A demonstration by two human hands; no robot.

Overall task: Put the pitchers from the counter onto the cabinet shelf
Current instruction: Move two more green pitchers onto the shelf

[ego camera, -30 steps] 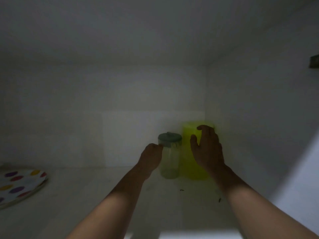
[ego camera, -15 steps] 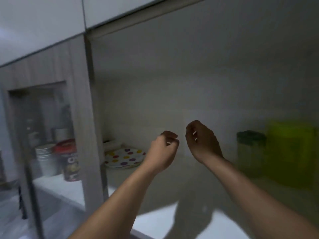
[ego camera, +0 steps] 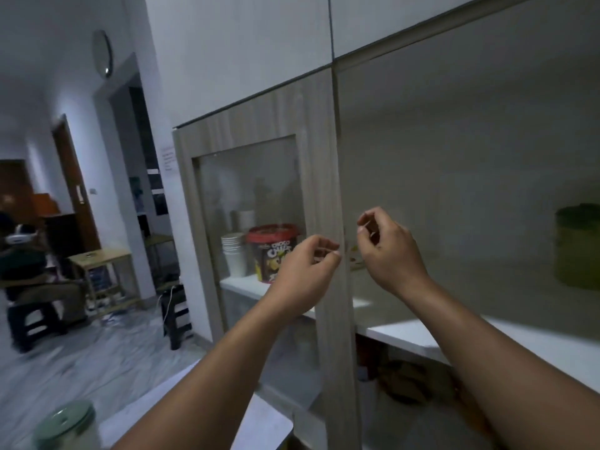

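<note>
A clear pitcher with a pale green lid (ego camera: pixel 65 423) stands on the white counter (ego camera: pixel 259 423) at the bottom left, below my arms. Another green-lidded pitcher (ego camera: pixel 576 246) stands on the open cabinet shelf (ego camera: pixel 406 332) at the far right, blurred and cut by the frame edge. My left hand (ego camera: pixel 306 266) hangs in front of the wooden door frame (ego camera: pixel 324 177), fingers loosely curled and holding nothing. My right hand (ego camera: pixel 388 251) is just right of it, inside the open compartment and above the shelf, also half curled and empty.
Behind the glass door on the left stand a red-lidded chocolate cereal tub (ego camera: pixel 272 251) and stacked paper cups (ego camera: pixel 233 254). Further left, a room with a seated person (ego camera: pixel 22 271), a small wooden table (ego camera: pixel 100 258) and a dark stool (ego camera: pixel 177 313).
Both hands have let go of the pitchers deep on the shelf and drawn back out. My view has swung left, so the cabinet door, the room and the counter pitcher now show.
</note>
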